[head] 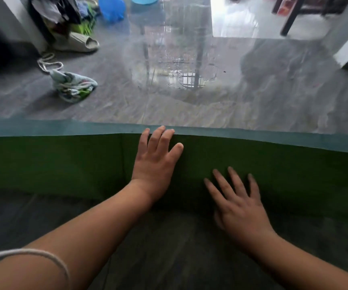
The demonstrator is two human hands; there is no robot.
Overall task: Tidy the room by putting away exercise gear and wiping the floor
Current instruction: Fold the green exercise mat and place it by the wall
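Two bare hands lie flat on a green mat (64, 162) that stretches across the whole width of the view on a glossy grey floor (189, 105). A blue band (273, 139) shows along the mat's far edge, as if the mat is folded over on itself. The left hand (155, 162) reaches forward with fingers straight and slightly spread, its fingertips (160, 130) touching the far edge where green meets blue. The right hand (240, 204) sits nearer the person, to the right of the left hand, fingers splayed wide and palm down on the mat's near part; neither hand grips anything. A white cord (43, 256) loops over the left forearm at the bottom left. Well beyond the mat, to the left, a small crumpled drawstring pouch (74, 86) with white strings lies on the floor. Further back on the left rests a beige slipper (81, 41), beside a dark rack of jumbled clothes (64, 11). A blue bag (112, 7) sits at the top, too blurred to tell more.
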